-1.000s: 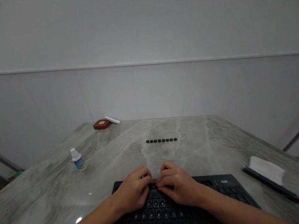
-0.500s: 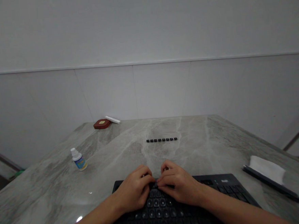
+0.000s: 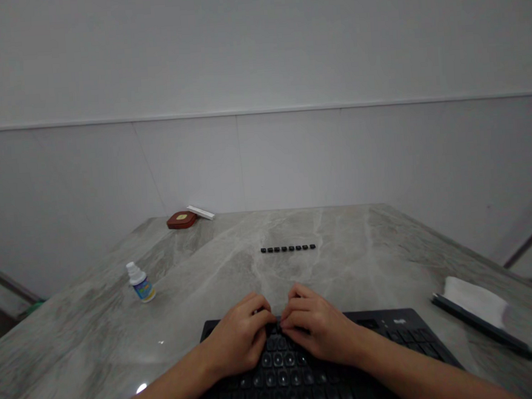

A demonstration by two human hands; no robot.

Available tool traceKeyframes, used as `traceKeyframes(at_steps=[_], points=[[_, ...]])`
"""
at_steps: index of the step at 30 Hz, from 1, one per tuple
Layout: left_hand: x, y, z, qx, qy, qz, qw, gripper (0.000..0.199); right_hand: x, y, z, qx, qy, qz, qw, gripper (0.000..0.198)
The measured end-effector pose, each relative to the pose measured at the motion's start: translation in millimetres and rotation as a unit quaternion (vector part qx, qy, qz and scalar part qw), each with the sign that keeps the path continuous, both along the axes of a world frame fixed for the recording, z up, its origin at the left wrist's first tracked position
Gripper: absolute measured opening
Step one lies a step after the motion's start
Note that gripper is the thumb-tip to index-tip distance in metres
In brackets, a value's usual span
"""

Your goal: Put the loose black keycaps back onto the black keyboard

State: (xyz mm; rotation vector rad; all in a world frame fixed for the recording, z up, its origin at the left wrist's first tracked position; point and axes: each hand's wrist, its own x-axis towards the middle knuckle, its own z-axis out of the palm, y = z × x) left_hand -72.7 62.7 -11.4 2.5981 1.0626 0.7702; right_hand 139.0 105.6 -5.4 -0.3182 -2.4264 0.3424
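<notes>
A black keyboard lies at the near edge of the view, with rows of dark, shiny keys. Over its top rows, my left hand is closed, its fingers bent and thumb drawn in. Close on its right, my right hand is also closed, with thumb and forefinger together at the same upper key row. The fingertips of both hands nearly meet there. Whatever they pinch is too small and hidden to make out. Beyond the hands, several small black keycaps form a straight row on the marbled table.
On the left stands a small white bottle with a blue label. At the back are a reddish-brown case and a white strip. To the right, a dark stick-like tool lies beside a white cloth or tissue.
Both hands stay at the same upper keys, with only a very slight shift of the fingers. The other things have not moved.
</notes>
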Motion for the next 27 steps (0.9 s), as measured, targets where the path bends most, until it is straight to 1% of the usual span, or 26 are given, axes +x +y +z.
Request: traceKeyframes(at_steps=[5, 9, 16, 22, 27], points=[[0.3, -0.4, -0.3, 0.0, -0.002, 0.007, 1.0, 0.032, 0.8, 1.4, -2.0, -0.011, -0.017, -0.003, 1.0, 0.012], [0.1, -0.4, 0.1, 0.0, 0.0, 0.006, 1.0, 0.034, 1.1, 0.9, -3.2, -0.005, -0.024, -0.001, 1.0, 0.013], [-1.2, -1.9, 2.0, 0.02, -0.001, -0.02, 1.0, 0.042, 1.3, 0.6, -3.6, 0.001, -0.03, -0.002, 1.0, 0.015], [-0.3, -1.7, 2.5, 0.024, -0.004, -0.012, 1.0, 0.038, 0.8, 0.2, -4.0, 0.003, -0.031, 0.002, 1.0, 0.015], [-1.7, -2.1, 1.8, 0.053, -0.007, -0.031, 0.998, 0.035, 1.0, -3.0, -0.3, 0.01, -0.055, -0.007, 0.998, 0.015]])
